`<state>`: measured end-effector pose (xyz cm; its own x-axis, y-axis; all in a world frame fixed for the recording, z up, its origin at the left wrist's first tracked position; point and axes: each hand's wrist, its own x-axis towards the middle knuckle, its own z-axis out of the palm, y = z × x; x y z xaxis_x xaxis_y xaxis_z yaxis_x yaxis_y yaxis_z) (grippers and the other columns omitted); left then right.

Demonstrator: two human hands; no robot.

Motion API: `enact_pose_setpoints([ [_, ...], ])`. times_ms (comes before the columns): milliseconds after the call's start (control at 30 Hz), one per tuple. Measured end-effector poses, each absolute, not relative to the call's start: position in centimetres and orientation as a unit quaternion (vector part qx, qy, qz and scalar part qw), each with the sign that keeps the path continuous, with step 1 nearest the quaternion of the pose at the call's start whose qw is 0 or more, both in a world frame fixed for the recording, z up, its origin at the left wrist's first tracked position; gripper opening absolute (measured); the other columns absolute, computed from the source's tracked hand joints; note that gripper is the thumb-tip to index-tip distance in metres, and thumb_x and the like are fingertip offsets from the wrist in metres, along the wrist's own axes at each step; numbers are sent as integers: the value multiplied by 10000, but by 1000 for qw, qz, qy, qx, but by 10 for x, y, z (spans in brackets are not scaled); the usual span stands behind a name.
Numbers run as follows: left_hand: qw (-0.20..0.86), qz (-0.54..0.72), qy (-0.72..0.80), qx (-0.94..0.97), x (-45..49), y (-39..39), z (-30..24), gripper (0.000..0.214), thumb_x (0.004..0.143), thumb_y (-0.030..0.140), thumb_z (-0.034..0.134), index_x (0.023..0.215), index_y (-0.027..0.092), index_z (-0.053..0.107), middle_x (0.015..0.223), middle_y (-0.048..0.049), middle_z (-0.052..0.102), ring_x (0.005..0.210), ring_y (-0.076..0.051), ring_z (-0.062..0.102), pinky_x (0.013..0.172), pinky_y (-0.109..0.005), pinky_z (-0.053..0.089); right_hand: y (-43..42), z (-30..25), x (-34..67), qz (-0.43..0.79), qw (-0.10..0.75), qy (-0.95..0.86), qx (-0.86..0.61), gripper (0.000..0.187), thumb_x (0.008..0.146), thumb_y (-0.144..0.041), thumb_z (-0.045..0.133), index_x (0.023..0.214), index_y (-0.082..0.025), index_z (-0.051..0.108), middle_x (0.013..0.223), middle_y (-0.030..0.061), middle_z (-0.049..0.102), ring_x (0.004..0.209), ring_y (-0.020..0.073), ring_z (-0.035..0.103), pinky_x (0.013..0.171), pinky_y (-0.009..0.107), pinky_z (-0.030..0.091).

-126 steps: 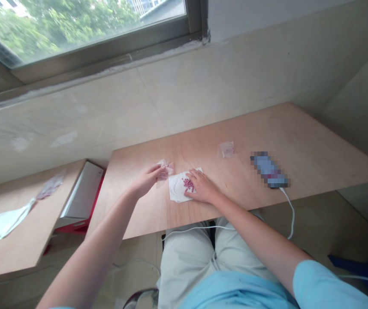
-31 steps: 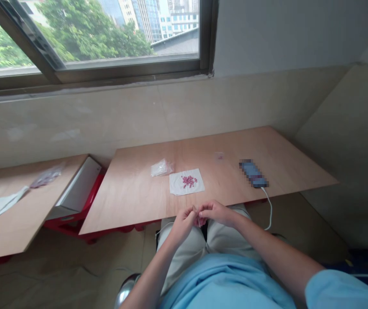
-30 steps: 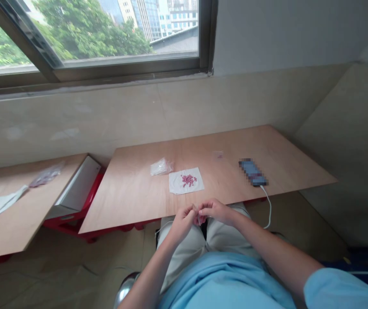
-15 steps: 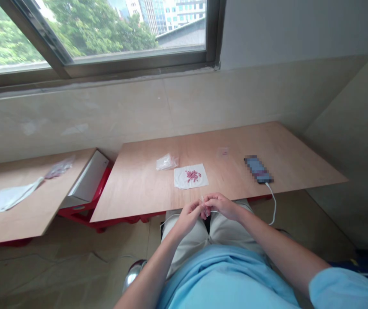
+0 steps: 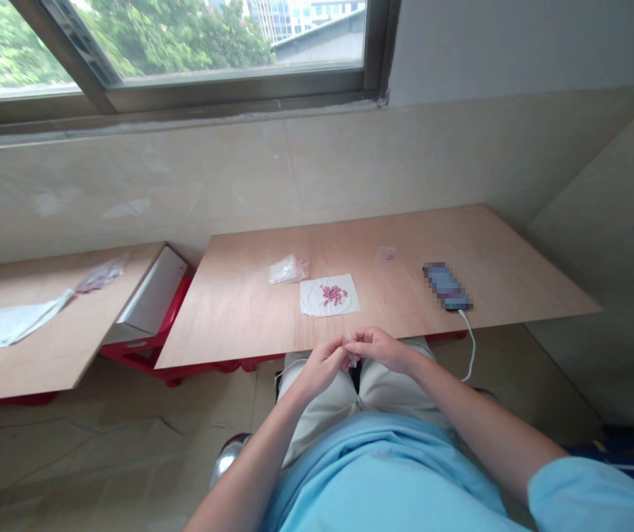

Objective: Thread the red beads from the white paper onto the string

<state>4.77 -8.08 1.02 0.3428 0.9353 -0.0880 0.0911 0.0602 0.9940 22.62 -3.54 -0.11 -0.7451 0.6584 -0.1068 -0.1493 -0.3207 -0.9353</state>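
Observation:
My left hand (image 5: 321,365) and my right hand (image 5: 379,349) meet over my lap, just in front of the wooden table's near edge (image 5: 273,353). Both pinch a small clear plastic bag (image 5: 351,357) between their fingertips; what is inside it is too small to make out. On the table beyond them lies a white square sheet (image 5: 329,295) with a small heap of pink beads (image 5: 333,293). A bundle of clear small bags (image 5: 287,270) lies to its left. One more tiny bag (image 5: 386,253) rests further back right.
A phone (image 5: 447,286) lies at the right of the table with a white cable (image 5: 469,347) hanging off the edge. To the left stands a second wooden board (image 5: 45,347) with a white sheet (image 5: 9,325), a bag (image 5: 100,275) and a white box (image 5: 151,299). Wall and window are behind.
About four seconds ago both hands were on the table at the beads and the bags. They have since drawn back to my lap, pinching a small bag; over the last second they barely moved.

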Motion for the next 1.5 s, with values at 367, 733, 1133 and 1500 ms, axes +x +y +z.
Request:
enact_pose_setpoints([
  [367, 648, 394, 407, 509, 50, -81, 10, 218, 876, 244, 505, 711, 148, 609, 690, -25, 605, 640, -129, 515, 653, -264, 418, -32, -16, 229, 811, 271, -468, -223, 249, 807, -365, 714, 713, -162, 604, 694, 37, 686, 719, 189, 678, 759, 334, 520],
  [733, 659, 431, 412, 459, 52, -78, 4, 247, 882, 316, 549, 687, 169, 517, 678, -17, 600, 636, -125, 532, 628, -255, 409, -30, -17, 228, 802, 294, -460, -240, 158, 792, -280, 679, 701, -164, 622, 666, 19, 652, 653, 157, 622, 708, 302, 498],
  [1133, 357, 331, 446, 751, 47, -84, 19, 725, 818, 347, 752, 1458, 262, 421, 1489, -112, 486, 1383, -282, 450, 1163, -458, 349, -21, -15, 238, 788, 247, -497, -267, 170, 763, -258, 617, 619, -174, 580, 563, -2, 606, 564, 141, 578, 610, 270, 450],
  [1500, 355, 346, 492, 715, 47, -80, 4, 455, 861, 359, 713, 1279, 237, 579, 1275, -85, 660, 1195, -249, 613, 1042, -396, 463, -16, -10, 251, 729, 258, -540, -332, 295, 828, -315, 614, 575, -184, 540, 508, -17, 569, 502, 120, 523, 597, 263, 429],
])
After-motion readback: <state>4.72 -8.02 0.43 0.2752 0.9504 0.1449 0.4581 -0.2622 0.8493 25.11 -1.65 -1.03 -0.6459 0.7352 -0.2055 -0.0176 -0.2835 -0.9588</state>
